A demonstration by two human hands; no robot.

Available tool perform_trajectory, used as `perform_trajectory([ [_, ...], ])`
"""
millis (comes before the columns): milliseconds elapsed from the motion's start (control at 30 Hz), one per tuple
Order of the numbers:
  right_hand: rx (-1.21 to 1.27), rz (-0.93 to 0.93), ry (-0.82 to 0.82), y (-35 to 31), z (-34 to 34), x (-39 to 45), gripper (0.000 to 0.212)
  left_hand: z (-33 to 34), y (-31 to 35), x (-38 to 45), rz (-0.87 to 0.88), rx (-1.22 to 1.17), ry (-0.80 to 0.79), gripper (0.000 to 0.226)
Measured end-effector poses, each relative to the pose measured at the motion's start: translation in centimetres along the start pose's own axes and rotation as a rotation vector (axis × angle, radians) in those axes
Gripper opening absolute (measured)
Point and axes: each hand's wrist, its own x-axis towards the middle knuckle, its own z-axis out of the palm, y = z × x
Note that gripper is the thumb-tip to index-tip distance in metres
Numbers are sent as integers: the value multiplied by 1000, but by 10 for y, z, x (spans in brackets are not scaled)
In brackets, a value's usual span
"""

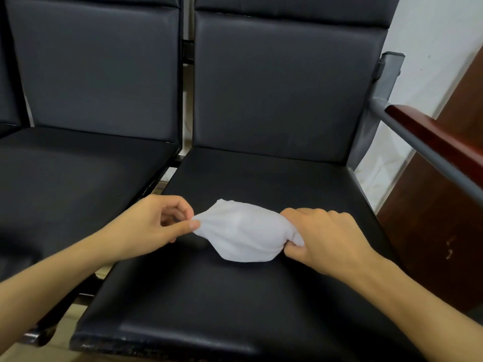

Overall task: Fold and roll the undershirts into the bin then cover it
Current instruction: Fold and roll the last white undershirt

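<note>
Left hand [154, 223], at centre left of the frame: thumb and fingers curled in, pinching the left tip of a white undershirt [241, 231]. Right hand [324, 236], at centre right: fingers curled over and gripping the bunched right end of the same cloth, thumb tucked beneath. Both forearms bare, running in from the lower corners.

Undershirt rolled into a short, fat bundle, stretched between the two hands at mid-frame, lower edge resting on or just above the seat; cannot tell which. Cloth thin and slightly see-through in the middle.

No bin or lid anywhere in view.

Beneath the bundle, a black padded seat [235, 296], front edge scuffed and chipped along the bottom of the frame. Matching black backrest [282, 84] rising behind it in the upper right. A second black seat [65, 178] just beside it on the left, joined in the same row, with its own backrest in the upper left. Grey metal frame [386, 82] and a reddish-brown wooden armrest [439, 137] at the right edge. White wall [439, 35] in the upper right corner, brown wooden panel [431, 231] below it. Pale floor visible in the gap between the seats.
</note>
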Motion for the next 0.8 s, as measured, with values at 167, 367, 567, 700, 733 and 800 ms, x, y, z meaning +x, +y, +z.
perform_trajectory([
  [167,-33,-61,35,-1,3,2,32,8,1,-3,90,265,-27,29],
  [367,-16,-107,16,4,-3,2,40,11,30,9,337,439,-18,67],
  [567,-4,-163,47,0,-5,1,44,46,32,30,309,792,-176,93],
  [700,17,-245,44,-2,-9,1,47,37,23,24,239,752,-192,62],
  [733,25,-277,48,-6,-11,1,51,33,22,19,231,750,-181,54],
  [800,12,-354,73,-18,-13,-1,63,21,16,5,207,746,-160,46],
])
